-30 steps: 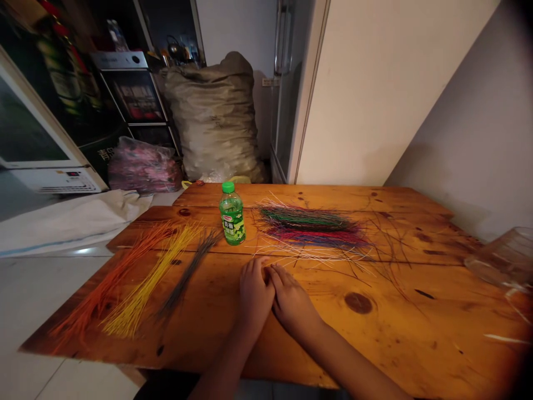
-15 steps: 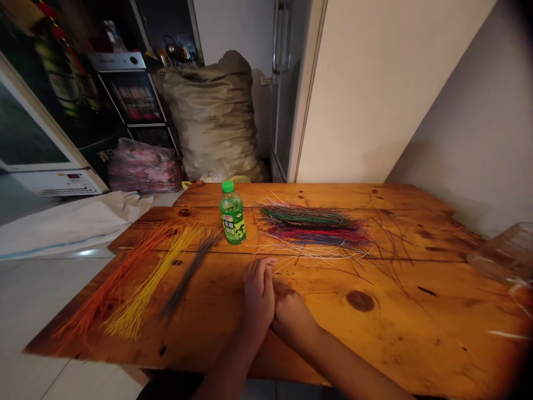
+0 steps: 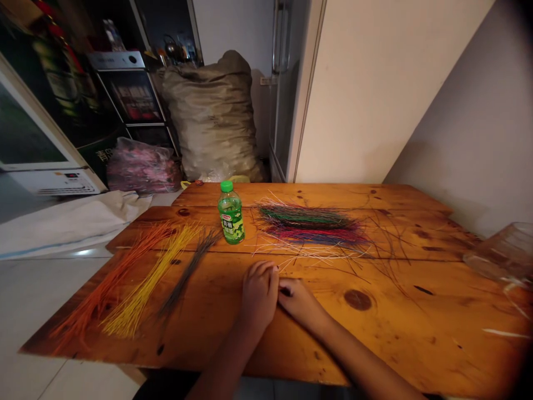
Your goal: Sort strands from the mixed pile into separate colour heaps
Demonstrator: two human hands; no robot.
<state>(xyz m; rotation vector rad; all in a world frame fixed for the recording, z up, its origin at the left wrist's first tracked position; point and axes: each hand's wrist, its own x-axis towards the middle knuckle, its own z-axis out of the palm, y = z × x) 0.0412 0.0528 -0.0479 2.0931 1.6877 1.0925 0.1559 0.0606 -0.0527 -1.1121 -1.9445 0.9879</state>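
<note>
Wooden tabletop [image 3: 395, 333] beneath loosely curled hands [image 3: 260, 291]

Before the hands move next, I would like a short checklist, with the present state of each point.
1. Left hand and right hand empty: cannot tell; palms hidden.
2. Clear plastic bottle with green cap upright, closed: ok.
3. Long thin orange strand bundle, yellow strand bundle and grey strand bundle side by side: ok.
4. Pile of thin green, red and blue strands separated by colour: not ok; colours overlap.
5. Loose thin white strands gathered: not ok; spread out.
</note>
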